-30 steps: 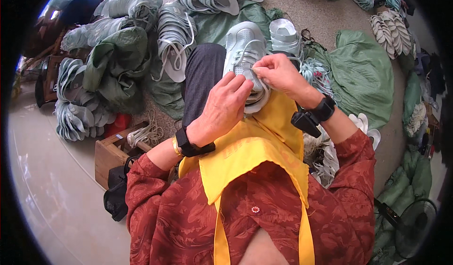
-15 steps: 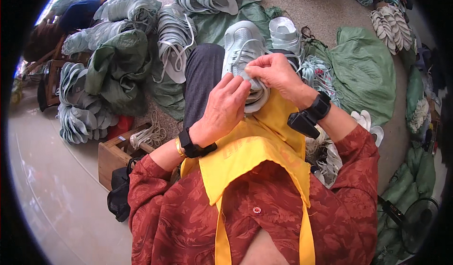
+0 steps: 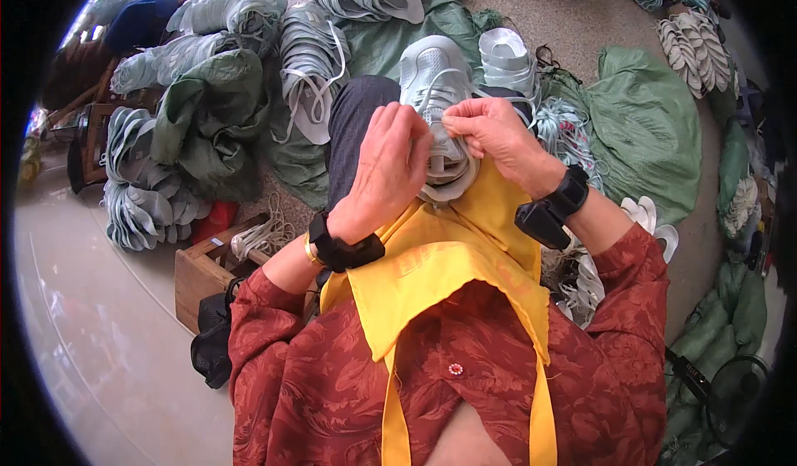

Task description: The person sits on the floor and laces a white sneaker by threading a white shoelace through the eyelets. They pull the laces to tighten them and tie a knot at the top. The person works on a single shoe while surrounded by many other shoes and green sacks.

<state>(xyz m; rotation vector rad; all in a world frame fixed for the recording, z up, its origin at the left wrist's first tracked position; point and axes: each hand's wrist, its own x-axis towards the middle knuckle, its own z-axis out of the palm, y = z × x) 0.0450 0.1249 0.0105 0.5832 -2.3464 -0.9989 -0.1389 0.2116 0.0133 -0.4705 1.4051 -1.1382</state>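
Observation:
A pale grey-green shoe upper (image 3: 433, 76) lies on my lap, toe pointing away, over a yellow apron (image 3: 448, 250). My left hand (image 3: 390, 167) covers its near left side, fingers curled on the material by the lacing. My right hand (image 3: 490, 134) pinches a white lace at the shoe's opening. Each wrist carries a black band. A second shoe upper (image 3: 508, 59) sits just right of the first one.
Stacks of the same grey-green shoe uppers (image 3: 307, 59) and green sacks (image 3: 212, 117) fill the floor to the left and ahead. A big green sack (image 3: 647, 126) lies to the right. A wooden box with white laces (image 3: 224, 254) stands at my left side.
Both hands have stayed on the shoe, fingers shifting slightly at the lacing. The view has tilted a little.

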